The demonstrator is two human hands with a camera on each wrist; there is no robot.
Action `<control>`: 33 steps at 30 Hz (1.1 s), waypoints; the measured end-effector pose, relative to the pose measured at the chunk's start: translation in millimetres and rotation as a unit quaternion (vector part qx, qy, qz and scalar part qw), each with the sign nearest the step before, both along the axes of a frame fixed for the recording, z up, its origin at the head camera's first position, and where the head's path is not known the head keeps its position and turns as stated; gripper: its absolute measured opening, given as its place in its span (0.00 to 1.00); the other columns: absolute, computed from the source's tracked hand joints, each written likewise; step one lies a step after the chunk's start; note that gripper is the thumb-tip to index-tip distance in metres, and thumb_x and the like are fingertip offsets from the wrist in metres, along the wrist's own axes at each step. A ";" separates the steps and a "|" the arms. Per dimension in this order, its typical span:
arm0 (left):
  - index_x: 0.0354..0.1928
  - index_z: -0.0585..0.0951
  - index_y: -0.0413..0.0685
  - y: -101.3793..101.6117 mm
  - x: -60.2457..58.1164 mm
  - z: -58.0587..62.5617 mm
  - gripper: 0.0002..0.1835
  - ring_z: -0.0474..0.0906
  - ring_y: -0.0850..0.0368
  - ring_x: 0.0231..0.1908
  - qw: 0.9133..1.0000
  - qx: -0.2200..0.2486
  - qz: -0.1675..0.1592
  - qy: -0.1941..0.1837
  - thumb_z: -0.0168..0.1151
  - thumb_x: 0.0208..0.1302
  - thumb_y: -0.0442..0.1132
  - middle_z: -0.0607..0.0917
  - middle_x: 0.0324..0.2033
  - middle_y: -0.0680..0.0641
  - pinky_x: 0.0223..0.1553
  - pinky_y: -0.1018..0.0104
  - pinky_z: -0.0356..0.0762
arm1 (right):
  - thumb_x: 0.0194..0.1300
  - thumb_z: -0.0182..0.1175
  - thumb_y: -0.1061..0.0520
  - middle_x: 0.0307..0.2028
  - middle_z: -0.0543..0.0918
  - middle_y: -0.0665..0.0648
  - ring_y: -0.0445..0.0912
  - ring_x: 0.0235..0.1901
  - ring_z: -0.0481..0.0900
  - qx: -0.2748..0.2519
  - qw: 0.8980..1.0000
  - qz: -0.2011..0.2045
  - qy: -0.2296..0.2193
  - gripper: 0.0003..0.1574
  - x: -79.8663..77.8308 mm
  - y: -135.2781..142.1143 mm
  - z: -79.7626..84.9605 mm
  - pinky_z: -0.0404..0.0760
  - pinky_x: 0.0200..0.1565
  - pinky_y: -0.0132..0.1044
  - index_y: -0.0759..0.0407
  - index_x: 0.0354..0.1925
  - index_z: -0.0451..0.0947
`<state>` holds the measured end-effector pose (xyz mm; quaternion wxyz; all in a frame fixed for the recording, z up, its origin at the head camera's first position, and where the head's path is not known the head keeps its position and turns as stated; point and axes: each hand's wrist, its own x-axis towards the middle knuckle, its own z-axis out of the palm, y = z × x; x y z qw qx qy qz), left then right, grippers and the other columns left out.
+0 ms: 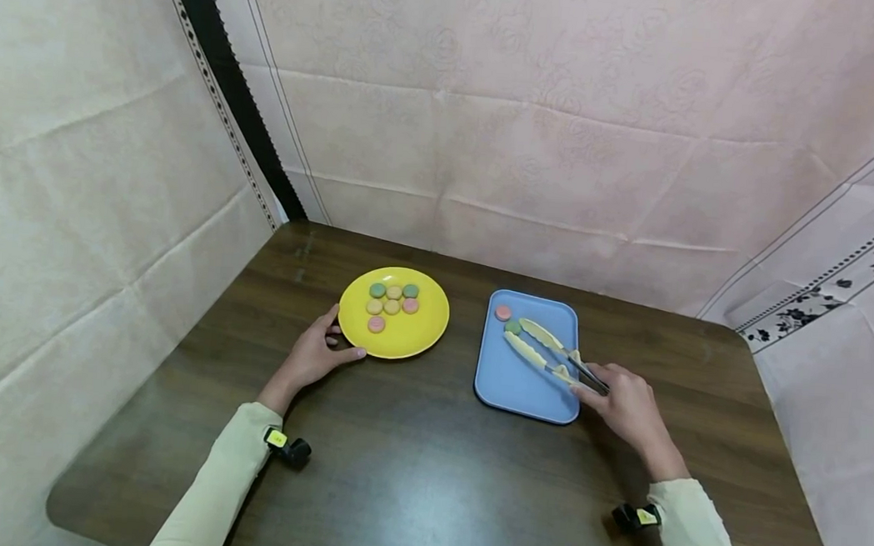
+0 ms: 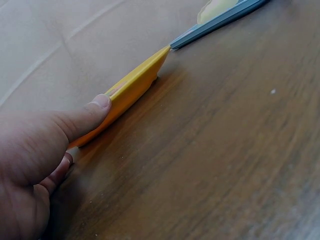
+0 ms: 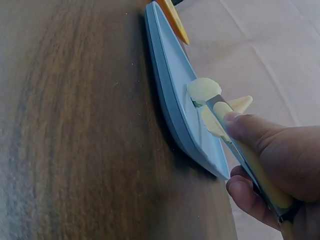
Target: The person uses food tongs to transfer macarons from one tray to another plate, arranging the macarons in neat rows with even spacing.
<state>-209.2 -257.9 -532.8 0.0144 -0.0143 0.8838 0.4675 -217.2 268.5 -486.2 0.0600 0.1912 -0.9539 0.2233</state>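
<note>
In the head view my left hand [image 1: 314, 352] holds the near left rim of a yellow plate [image 1: 412, 338], thumb on the edge. Several small round macarons, green, cream and pink, lie on this plate. My right hand [image 1: 628, 404] grips a pair of tongs [image 1: 528, 352] with cream-coloured tips and metal arms. The tongs' tips are spread over a blue tray [image 1: 505, 386], right beside a green macaron [image 1: 513, 327]. Just beyond it lies a pink macaron [image 1: 503, 312]. From the right wrist, the tongs' near tip [image 3: 205, 91] partly hides the green macaron.
A dark wooden table [image 1: 396, 454] carries both plate and tray, set apart with bare wood between them. Pale cloth [image 1: 534, 162] hangs behind the table's far edge, and more hangs at both sides.
</note>
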 end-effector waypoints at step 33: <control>0.82 0.46 0.43 -0.3 0.8 0.4 0.64 0.74 0.40 0.60 1.000 -0.013 0.002 -0.003 0.76 0.57 0.61 0.68 0.70 0.36 0.62 0.45 0.74 | 0.68 0.69 0.46 0.47 0.85 0.69 0.52 0.34 0.78 -0.006 1.000 -0.010 -0.009 0.32 0.3 -8.3 13.5 0.83 0.35 0.49 0.69 0.59 0.82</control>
